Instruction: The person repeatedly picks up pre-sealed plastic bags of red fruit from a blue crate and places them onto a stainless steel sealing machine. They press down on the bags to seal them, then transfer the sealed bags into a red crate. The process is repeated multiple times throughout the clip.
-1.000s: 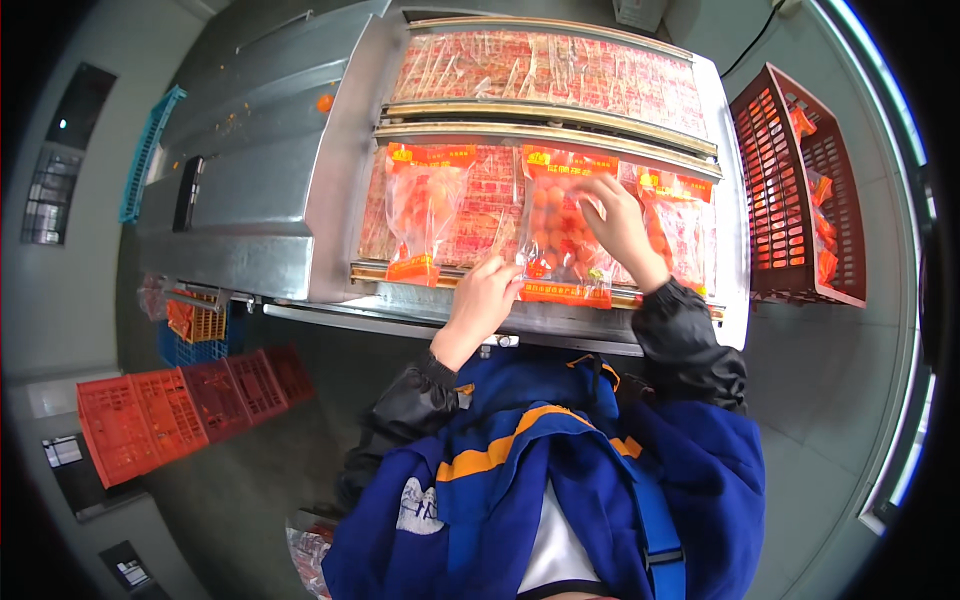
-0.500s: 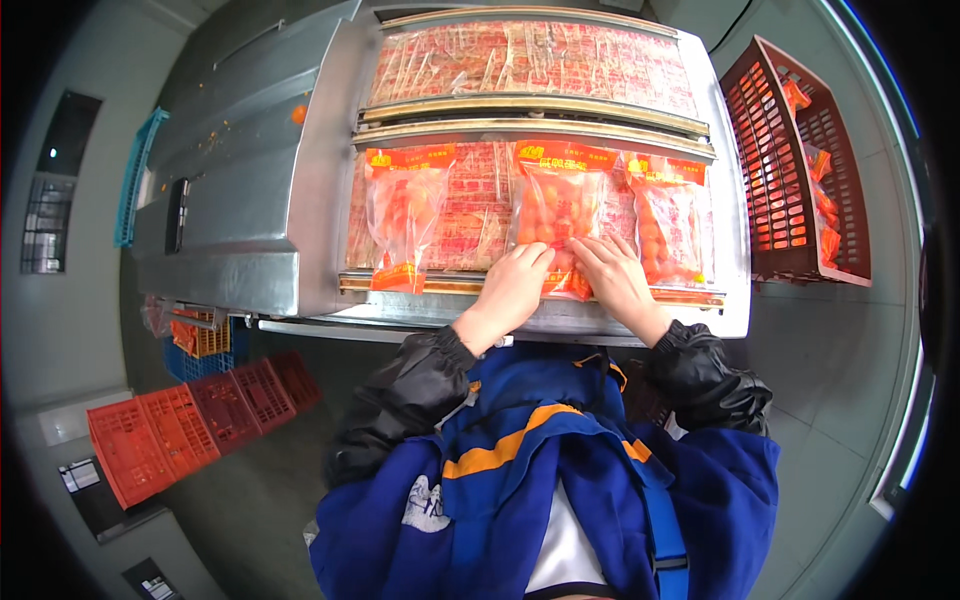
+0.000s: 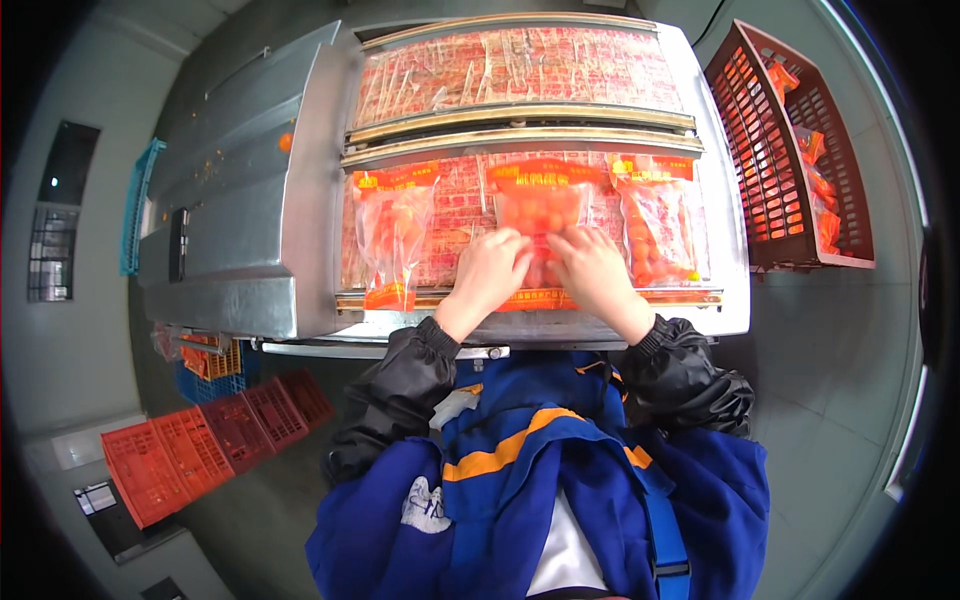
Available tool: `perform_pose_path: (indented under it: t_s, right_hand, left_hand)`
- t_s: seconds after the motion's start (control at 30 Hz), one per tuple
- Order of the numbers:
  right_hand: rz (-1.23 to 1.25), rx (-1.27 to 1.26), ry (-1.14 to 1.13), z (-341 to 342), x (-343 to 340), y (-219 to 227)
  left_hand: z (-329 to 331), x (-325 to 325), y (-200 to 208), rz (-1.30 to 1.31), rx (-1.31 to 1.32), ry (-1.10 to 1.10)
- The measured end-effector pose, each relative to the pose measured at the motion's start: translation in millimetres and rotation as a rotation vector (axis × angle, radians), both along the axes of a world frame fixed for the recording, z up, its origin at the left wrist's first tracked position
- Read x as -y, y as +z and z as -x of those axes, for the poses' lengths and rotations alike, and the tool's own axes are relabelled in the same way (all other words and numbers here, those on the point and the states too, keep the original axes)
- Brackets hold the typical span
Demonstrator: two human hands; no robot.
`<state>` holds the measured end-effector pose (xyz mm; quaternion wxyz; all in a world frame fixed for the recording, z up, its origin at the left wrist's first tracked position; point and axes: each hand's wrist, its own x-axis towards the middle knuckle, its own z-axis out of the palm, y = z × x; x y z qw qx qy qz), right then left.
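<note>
Three clear plastic pouches with red-orange printed ends, filled with round orange balls, lie in a row on the nearer sealing bed of a metal machine. Around the sides of the middle pouch [image 3: 541, 200] are my two hands. My left hand [image 3: 492, 268] has its fingers curled onto the pouch's left side. On the other side, my right hand [image 3: 592, 275] grips it with bent fingers; the fingertips of both hands nearly meet over it. The left pouch [image 3: 392, 230] and the right pouch [image 3: 656, 225] lie untouched. My palms hide part of the middle pouch's lower half.
A farther bed [image 3: 520, 72] lies beyond metal bars [image 3: 520, 143]. Left is a steel cover [image 3: 230, 200] with an orange ball [image 3: 286, 142] on it. A brown crate [image 3: 742, 150] with pouches stands right; red crates [image 3: 150, 470] stand lower left.
My fingers have gone from lying flatter on the middle pouch to being curled at its sides. Its lower end now shows spread flatter between my wrists. The whole view has shifted slightly.
</note>
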<state>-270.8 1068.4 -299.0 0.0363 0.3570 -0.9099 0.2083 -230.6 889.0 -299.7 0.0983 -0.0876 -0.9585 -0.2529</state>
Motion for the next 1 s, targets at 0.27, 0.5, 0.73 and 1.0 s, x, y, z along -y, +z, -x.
perform_pose_path:
  t_s: [0.27, 0.5, 0.73, 1.0]
  right_hand:
    - [-0.127, 0.126, -0.070, 40, 6, -3]
    - [-0.099, -0.087, -0.110, 33, 10, 2]
    - [-0.086, -0.316, -0.021, 53, 31, -18]
    - [-0.054, 0.017, 0.032, 61, 21, 1]
  left_hand:
    - [31, 2, -6, -0.014, -0.036, 0.010]
    - [41, 12, -5, 0.110, 0.001, -0.110]
    - [66, 13, -11, 0.126, -0.125, -0.113]
    - [59, 23, -8, 0.087, 0.101, -0.135]
